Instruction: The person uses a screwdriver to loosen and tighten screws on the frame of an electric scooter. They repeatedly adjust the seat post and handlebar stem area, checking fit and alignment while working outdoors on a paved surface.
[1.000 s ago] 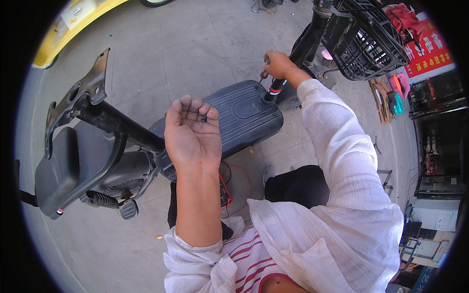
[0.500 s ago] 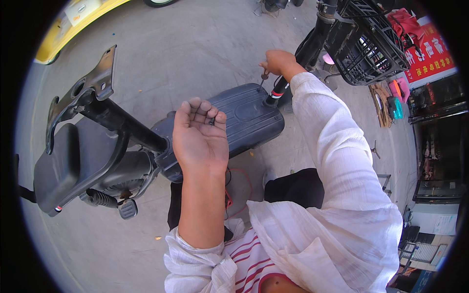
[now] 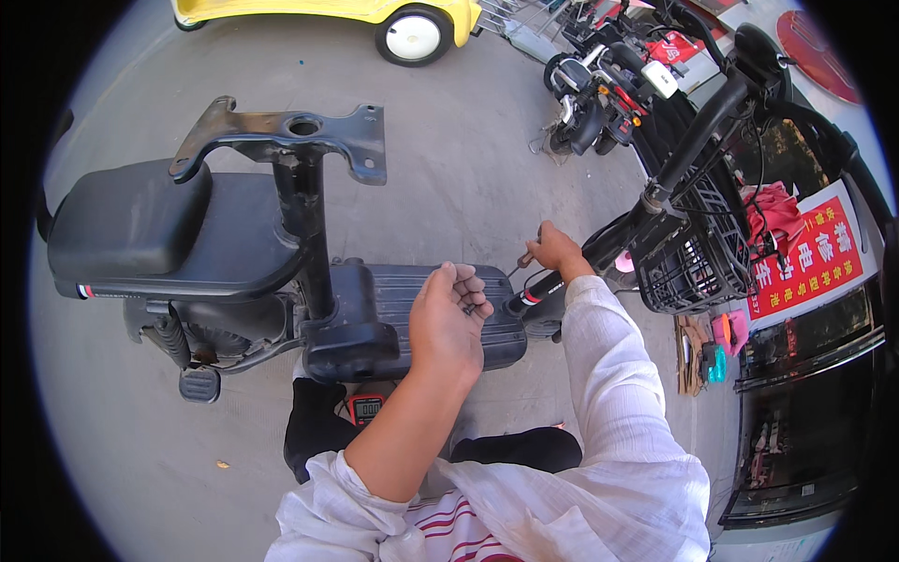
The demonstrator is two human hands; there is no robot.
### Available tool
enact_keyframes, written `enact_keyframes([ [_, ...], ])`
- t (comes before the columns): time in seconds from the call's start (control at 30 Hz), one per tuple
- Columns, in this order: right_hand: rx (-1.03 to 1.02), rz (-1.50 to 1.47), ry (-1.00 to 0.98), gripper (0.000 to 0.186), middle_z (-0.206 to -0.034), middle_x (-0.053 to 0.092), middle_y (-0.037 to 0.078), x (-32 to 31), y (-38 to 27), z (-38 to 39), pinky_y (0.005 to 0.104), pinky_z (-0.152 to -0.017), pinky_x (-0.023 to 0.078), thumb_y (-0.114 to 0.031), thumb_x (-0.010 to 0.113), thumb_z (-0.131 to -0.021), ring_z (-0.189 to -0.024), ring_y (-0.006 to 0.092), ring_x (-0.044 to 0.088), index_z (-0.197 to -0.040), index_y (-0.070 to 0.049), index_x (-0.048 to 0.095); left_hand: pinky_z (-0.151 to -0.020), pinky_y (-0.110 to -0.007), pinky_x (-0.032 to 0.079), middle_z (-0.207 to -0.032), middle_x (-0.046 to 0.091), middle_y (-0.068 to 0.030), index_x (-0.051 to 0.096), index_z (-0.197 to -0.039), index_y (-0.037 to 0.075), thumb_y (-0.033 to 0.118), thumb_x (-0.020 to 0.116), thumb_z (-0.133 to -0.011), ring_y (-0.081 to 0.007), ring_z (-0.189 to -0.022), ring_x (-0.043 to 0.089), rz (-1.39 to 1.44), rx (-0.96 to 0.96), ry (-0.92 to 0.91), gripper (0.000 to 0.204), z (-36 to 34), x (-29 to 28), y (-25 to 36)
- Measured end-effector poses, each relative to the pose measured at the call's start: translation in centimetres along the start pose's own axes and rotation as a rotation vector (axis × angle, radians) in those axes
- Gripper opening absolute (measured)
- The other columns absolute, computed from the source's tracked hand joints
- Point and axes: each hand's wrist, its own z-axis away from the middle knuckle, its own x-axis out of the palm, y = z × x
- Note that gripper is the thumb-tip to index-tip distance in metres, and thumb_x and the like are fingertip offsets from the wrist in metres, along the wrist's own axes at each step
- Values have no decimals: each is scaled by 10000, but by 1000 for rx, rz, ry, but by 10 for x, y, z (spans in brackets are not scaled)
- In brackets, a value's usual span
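Observation:
A black electric scooter stands across in front of me, its ribbed plastic footboard (image 3: 398, 288) between the seat post and the front column. My right hand (image 3: 559, 249) is closed round a screwdriver (image 3: 526, 259) beside the front column. The screwdriver's thin shaft points down at the footboard's far right end; whether its tip touches is too small to tell. Over the near side of the footboard, my left hand (image 3: 449, 323) is turned palm up with its fingers curled in. A small dark screw-like piece (image 3: 467, 309) shows among those fingers, partly hidden.
At left are the scooter's rear seat (image 3: 131, 211) and bare metal seat bracket (image 3: 272, 131). A red multimeter (image 3: 365, 407) lies by my leg. The front basket (image 3: 698, 253), parked scooters (image 3: 599, 98) and a red sign (image 3: 815, 248) are at right, a yellow vehicle (image 3: 328, 9) behind.
The view has shifted, bringing more of the parked scooters, the yellow vehicle and the multimeter into sight. My left fingers are curled in more. My right hand still grips the screwdriver near the column.

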Motion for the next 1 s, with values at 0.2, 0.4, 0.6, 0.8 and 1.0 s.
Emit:
enact_keyframes([
  [0.2, 4, 73, -45, 439, -1072, 645, 189, 0, -14, 3, 452, -847, 473, -406, 624, -841, -1037, 370, 601, -1062, -34, 549, -690, -312, 436, -801, 545, -42, 573, -890, 45, 230, 485, -955, -151, -737, 500, -9, 15, -8, 215, 4, -2, 5],
  [0.4, -57, -2, 3, 446, -1080, 650, 180, 3, -3, 2, 457, -843, 475, -447, 616, -838, -1034, 367, 604, -1042, -52, 574, -697, -312, 439, -804, 545, -41, 574, -889, 43, 226, 494, -944, -149, -743, 503, -14, -6, -29, 208, 8, 1, 6],
  [0.6, 51, 114, -32, 426, -1083, 642, 199, -8, -30, 19, 455, -857, 470, -395, 619, -829, -1041, 363, 603, -1058, -45, 541, -844, -334, 475, -880, 530, -64, 569, -903, 20, 132, 526, -913, -157, -828, 508, 6, 101, 39, 120, 8, -4, 10],
  [0.8, -136, -51, 114, 433, -1015, 661, 182, 17, 20, -2, 454, -835, 473, -430, 618, -838, -982, 365, 622, -1033, -50, 549, -983, -364, 474, -901, 517, -87, 536, -937, -24, 5, 500, -878, -205, -917, 541, 47, 79, -1, 75, 10, 3, 4],
  [1.0, 79, 123, 31, 385, -1048, 636, 185, -6, -35, 26, 449, -851, 459, -394, 624, -841, -996, 358, 608, -1009, -57, 543, -924, -353, 516, -920, 541, -104, 524, -943, -23, -5, 464, -877, -233, -910, 582, -10, 40, -52, 90, 13, -1, 11],
])
